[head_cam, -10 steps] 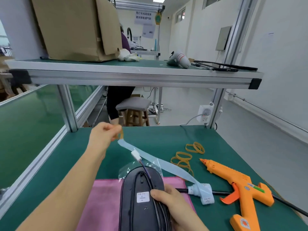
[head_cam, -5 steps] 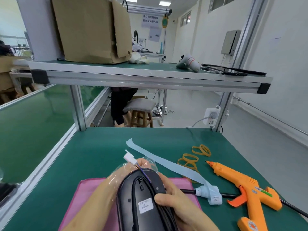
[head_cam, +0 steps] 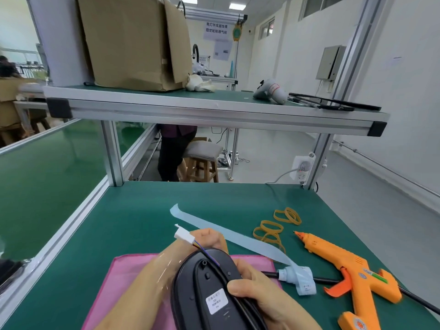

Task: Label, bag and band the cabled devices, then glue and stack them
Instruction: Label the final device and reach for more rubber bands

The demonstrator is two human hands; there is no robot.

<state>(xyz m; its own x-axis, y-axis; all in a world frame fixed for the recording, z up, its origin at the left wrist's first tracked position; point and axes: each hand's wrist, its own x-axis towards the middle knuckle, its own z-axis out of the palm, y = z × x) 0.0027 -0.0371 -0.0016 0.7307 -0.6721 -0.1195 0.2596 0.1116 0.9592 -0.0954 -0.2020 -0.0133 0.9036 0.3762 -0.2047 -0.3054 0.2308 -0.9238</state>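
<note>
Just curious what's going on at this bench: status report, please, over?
Left hand grips the device at the far end, right hand at its side. Device labelled, clear film over it. Bands and glue gun lie right, untouched.

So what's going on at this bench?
A person grips a black device with both hands over a pink cloth: the left hand round its far end, where clear plastic shows, the right hand beside its white label. A white plug sticks out past it. Rubber bands and an orange glue gun lie on the green table.
</note>
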